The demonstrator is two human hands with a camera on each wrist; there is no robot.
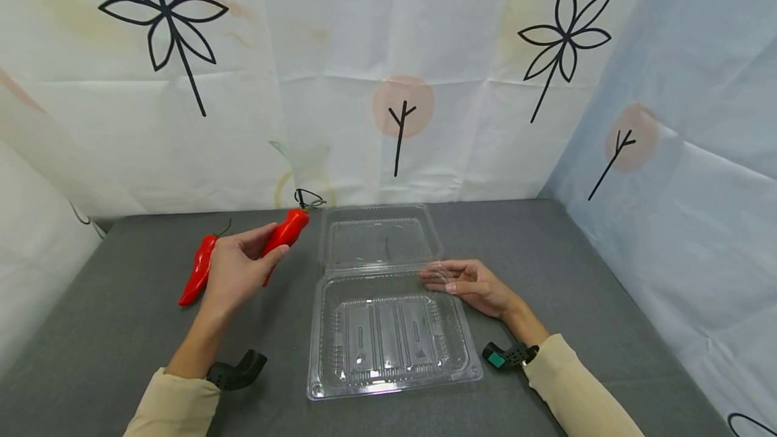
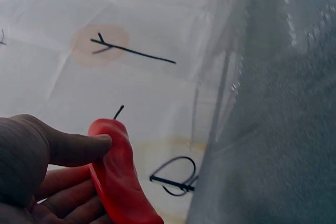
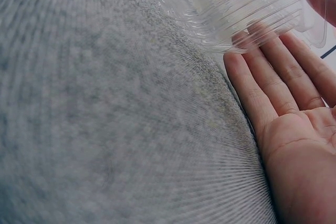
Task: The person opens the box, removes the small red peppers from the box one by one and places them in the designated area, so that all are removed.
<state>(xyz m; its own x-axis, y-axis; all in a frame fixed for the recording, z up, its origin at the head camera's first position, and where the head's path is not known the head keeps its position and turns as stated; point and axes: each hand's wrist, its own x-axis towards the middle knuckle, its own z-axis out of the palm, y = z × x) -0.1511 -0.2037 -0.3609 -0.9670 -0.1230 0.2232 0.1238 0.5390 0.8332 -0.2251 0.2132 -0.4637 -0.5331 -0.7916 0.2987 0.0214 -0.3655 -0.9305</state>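
Note:
My left hand holds a red chili pepper off the grey table, thumb and fingers curled around it; the left wrist view shows the thumb pressed on the chili. A second red chili lies on the table just left of that hand. A clear plastic clamshell box sits open in the middle, its lid folded back. My right hand rests with straight fingers against the box's right rear corner, near the hinge; the right wrist view shows the fingers under the clear plastic edge.
The grey felt-covered table is walled in by white printed cloth at the back and on both sides. Bare table surface lies right of the box and at the front left.

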